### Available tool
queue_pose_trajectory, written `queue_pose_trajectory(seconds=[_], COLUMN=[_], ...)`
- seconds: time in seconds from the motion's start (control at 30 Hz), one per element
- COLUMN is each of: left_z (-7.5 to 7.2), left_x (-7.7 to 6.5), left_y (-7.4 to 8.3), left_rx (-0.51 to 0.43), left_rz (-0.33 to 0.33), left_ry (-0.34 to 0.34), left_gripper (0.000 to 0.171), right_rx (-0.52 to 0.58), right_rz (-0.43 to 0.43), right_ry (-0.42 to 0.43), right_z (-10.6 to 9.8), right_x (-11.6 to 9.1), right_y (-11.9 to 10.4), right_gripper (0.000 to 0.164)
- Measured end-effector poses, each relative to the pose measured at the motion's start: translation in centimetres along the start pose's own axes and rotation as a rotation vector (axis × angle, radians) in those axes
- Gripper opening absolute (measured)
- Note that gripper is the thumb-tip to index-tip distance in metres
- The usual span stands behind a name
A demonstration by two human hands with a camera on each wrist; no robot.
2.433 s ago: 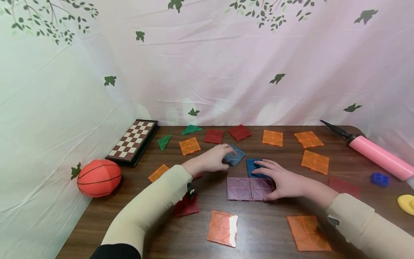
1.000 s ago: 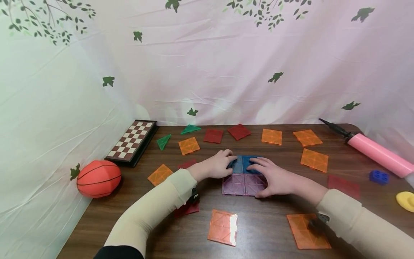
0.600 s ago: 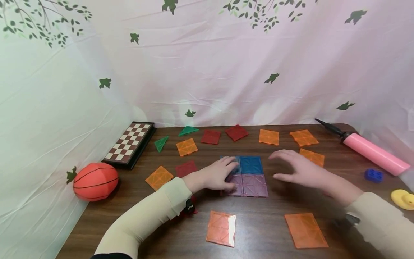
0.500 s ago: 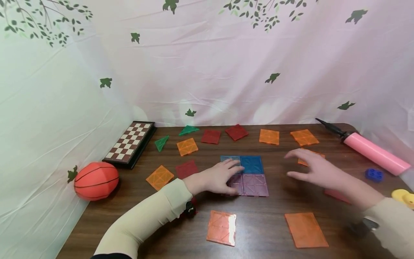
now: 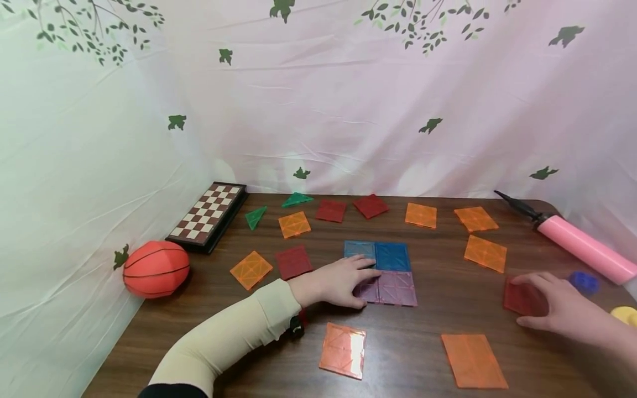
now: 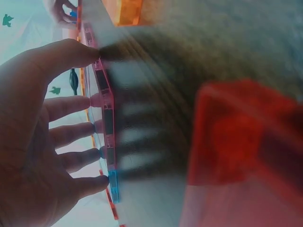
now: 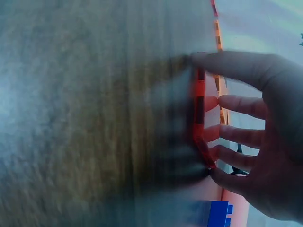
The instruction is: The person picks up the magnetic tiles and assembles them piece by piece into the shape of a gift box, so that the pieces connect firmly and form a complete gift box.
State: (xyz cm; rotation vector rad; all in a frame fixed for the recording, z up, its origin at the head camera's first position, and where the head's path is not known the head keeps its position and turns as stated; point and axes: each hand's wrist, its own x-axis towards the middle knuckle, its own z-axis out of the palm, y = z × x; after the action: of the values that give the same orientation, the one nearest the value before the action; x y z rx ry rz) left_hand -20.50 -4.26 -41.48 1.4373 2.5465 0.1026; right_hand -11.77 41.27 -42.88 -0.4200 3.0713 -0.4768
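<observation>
Four-square arrangement of see-through magnetic tiles lies mid-table: a light blue tile and a darker blue tile behind, two purple tiles in front. My left hand rests on its left side, fingers spread, partly hiding the left purple tile. In the left wrist view, the fingertips touch the purple and blue tile surfaces. On the right, my right hand is over a red square tile. Its fingers extend onto the tile, with the thumb at the near edge in the right wrist view.
Orange tiles, red tiles and green triangles lie scattered around. A chessboard and red ball stand left. A pink pump, blue brick and yellow toy are right.
The left hand brought the light blue tile beside the darker blue one and stayed on the tiles. The right hand left the darker blue tile and moved right to the red tile.
</observation>
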Motion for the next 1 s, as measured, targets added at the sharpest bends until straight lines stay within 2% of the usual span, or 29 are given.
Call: queue_pose_trajectory(seconds=[0.2, 0.4, 0.73, 1.0], left_z=[0.1, 0.1, 0.1, 0.0], left_x=[0.1, 0.0, 0.0, 0.1], left_y=[0.0, 0.1, 0.2, 0.2], left_rx=[-0.001, -0.017, -0.012, -0.003], left_rz=[0.014, 0.007, -0.004, -0.006], left_ry=[0.002, 0.004, 0.011, 0.015], left_gripper=[0.072, 0.072, 0.072, 0.073], right_rx=[0.042, 0.089, 0.051, 0.071], right_rz=[-0.048, -0.095, -0.315, -0.352], right_ry=[0.025, -0.044, -0.031, -0.048], right_z=[0.6, 0.9, 2.3, 3.1], right_x=[0.2, 2.2, 5.8, 6.8], right_y=[-1.2, -4.1, -9.0, -10.4], right_gripper=[0.066, 0.061, 0.057, 0.057])
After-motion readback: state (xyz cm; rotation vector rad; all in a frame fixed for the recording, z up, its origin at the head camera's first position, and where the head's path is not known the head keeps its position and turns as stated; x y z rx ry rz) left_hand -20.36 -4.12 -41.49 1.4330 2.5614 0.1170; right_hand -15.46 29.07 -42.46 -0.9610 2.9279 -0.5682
